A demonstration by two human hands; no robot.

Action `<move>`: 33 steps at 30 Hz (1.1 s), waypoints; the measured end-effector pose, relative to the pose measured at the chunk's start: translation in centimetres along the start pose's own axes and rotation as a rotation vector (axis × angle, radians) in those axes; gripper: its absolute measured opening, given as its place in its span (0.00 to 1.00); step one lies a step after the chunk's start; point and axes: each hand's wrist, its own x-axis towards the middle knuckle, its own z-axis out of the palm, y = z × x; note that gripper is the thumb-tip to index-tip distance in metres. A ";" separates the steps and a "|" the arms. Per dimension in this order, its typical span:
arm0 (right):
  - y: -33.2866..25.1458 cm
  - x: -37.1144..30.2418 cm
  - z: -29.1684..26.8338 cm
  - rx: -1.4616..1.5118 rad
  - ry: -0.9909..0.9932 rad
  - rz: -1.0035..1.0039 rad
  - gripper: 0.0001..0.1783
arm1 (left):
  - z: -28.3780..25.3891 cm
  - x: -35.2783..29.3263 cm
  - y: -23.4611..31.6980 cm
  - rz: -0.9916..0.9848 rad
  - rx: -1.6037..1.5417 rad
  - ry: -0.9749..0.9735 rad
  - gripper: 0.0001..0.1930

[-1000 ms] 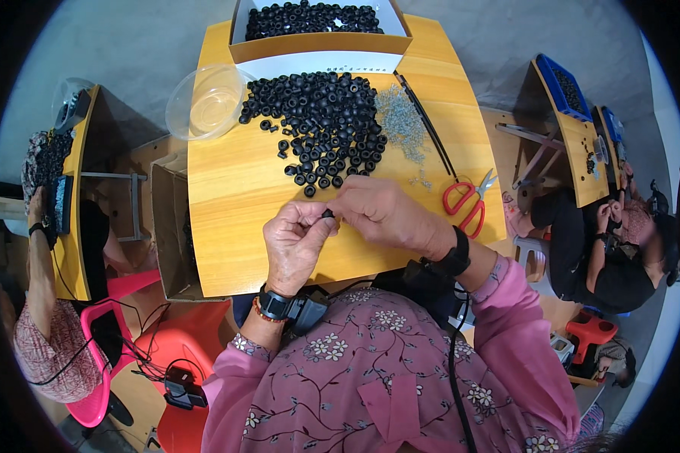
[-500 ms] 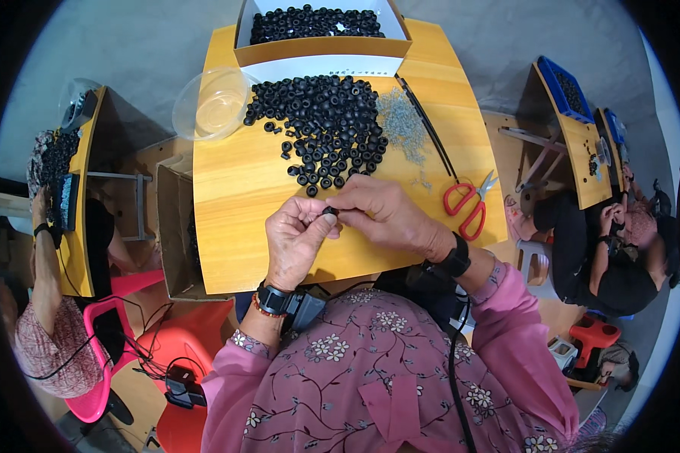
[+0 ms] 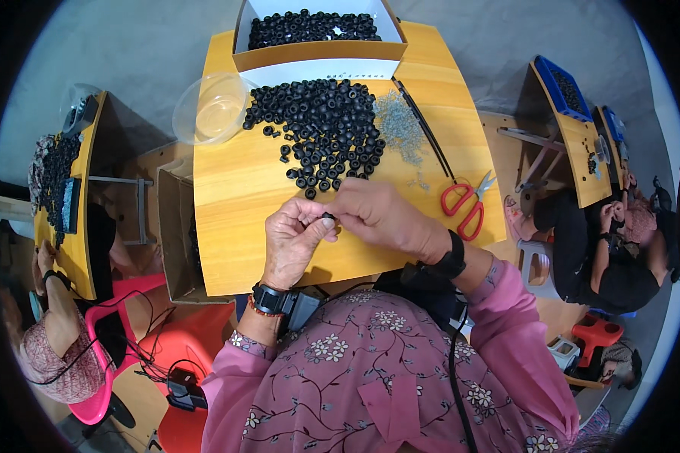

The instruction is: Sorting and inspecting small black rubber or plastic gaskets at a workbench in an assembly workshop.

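Above the near part of the wooden table, my left hand (image 3: 293, 235) pinches a small round black part (image 3: 328, 217) between thumb and fingers. My right hand (image 3: 381, 217) is closed right against it, fingertips pressed together at the same part; what they grip, if anything, is hidden. Just beyond my fingers spreads a pile of black rounded parts with holes (image 3: 321, 124). A heap of tiny clear or silvery pieces (image 3: 400, 124) lies to its right. Red-handled scissors (image 3: 468, 208) rest near my right wrist, with thin black rods (image 3: 423, 124) above them.
An open box (image 3: 321, 51) of more black parts stands at the table's far edge. At the far left sits a clear plastic tub (image 3: 215, 109). A cardboard carton (image 3: 177, 234) stands beside the table's left side. People sit at neighbouring tables on both sides.
My right hand has shifted slightly and turned over the black part, while my left keeps its pinch. The person at left has drawn a hand nearer along their table.
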 end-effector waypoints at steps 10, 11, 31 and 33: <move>-0.9 0.0 0.0 -0.070 -0.022 0.014 0.09 | -0.1 -0.1 0.3 -0.018 0.076 0.006 0.03; -0.5 -0.1 0.2 -0.022 0.019 0.030 0.10 | 0.0 -0.1 0.5 -0.021 0.083 0.010 0.03; -0.4 -0.7 1.7 -0.205 0.075 -0.018 0.18 | 0.2 0.0 0.8 -0.110 0.009 0.086 0.01; 0.0 -0.9 1.6 -0.194 0.066 -0.010 0.15 | 0.1 0.1 1.1 -0.153 0.027 0.058 0.02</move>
